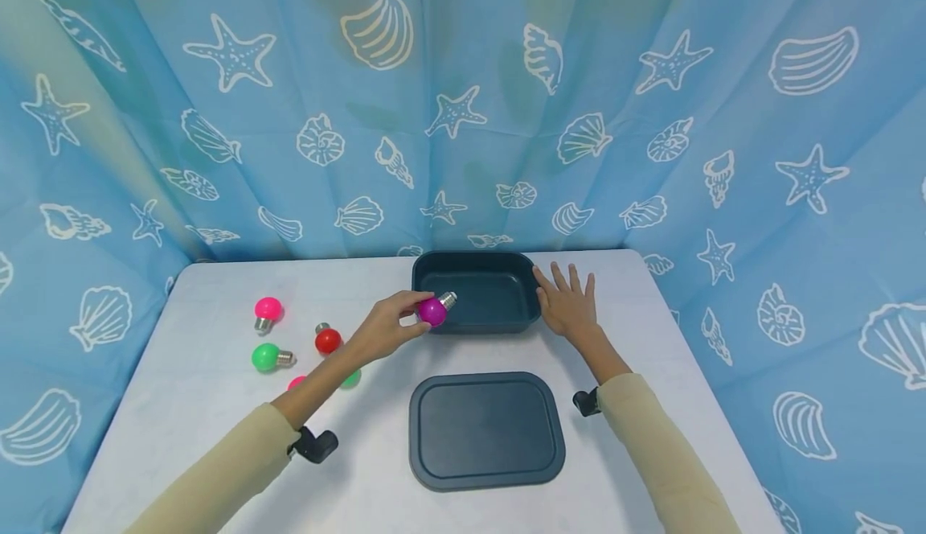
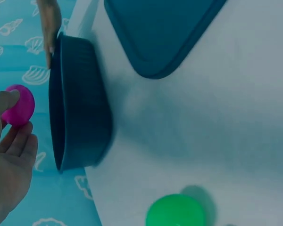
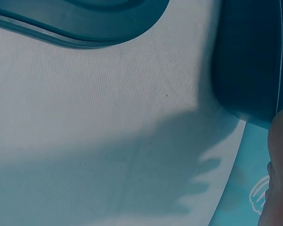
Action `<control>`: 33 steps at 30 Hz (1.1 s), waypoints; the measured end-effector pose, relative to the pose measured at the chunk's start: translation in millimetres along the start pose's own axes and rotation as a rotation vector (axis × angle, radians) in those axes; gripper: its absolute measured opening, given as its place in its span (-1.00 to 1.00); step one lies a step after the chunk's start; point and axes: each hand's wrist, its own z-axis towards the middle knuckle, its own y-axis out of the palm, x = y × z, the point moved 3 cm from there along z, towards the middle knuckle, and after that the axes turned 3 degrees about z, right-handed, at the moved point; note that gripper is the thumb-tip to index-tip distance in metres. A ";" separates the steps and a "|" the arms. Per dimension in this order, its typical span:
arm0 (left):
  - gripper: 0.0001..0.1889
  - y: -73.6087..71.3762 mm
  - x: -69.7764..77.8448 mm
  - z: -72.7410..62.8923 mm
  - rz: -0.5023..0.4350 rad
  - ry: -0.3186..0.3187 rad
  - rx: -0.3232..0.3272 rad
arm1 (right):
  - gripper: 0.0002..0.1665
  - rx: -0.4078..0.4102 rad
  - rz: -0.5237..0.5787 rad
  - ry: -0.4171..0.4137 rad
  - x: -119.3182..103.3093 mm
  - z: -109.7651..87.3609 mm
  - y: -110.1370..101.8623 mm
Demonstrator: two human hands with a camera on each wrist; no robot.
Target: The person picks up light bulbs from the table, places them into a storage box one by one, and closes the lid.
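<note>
Above the near left corner of the box, the left hand pinches the purple bulb by its round end, thumb and fingers closed only as far as the globe allows. Its metal cap points away from the palm. The left wrist view shows the bulb apart from the rim. The globe looks smooth, so an off-centre pinch could let it slip, and a low pass could knock it on the wall. At the box's other end, the right hand, fingers spread and holding nothing, touches the rim; pushing too hard there might slide or tip the box. Nearer the person, the lid lies flat on the table. To the left lie a pink bulb, a green bulb and a red bulb, with another pink one and another green one partly behind the left forearm; a low sweep of that arm could set them rolling
</note>
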 end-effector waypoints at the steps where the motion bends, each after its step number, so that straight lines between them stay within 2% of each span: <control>1: -0.41 0.3 -0.3 4.2 0.007 -0.003 -0.001 | -0.35 -0.001 -0.006 0.001 -0.7 -0.3 -0.1; 8: -0.44 4.6 -1.7 30.4 0.090 0.020 -0.007 | -0.35 0.005 -0.029 -0.002 -0.2 0.3 0.0; 13: -0.46 15.0 -3.4 46.0 0.094 0.018 -0.030 | -0.36 0.012 -0.009 -0.001 -0.2 0.2 1.7; 20: -0.47 36.2 -0.3 55.8 0.095 0.029 -0.042 | -0.36 0.032 0.010 0.012 0.0 0.1 4.6; 25: -0.48 50.4 0.3 65.4 0.098 0.011 -0.052 | -0.36 0.026 0.035 0.031 -1.3 -0.6 6.8; 29: -0.49 58.0 3.0 74.2 0.080 0.000 -0.062 | -0.36 0.021 0.046 0.041 -1.6 -0.8 7.7; 33: -0.49 63.7 8.5 85.1 0.100 0.002 -0.076 | -0.36 0.021 0.021 0.042 -0.4 0.1 7.7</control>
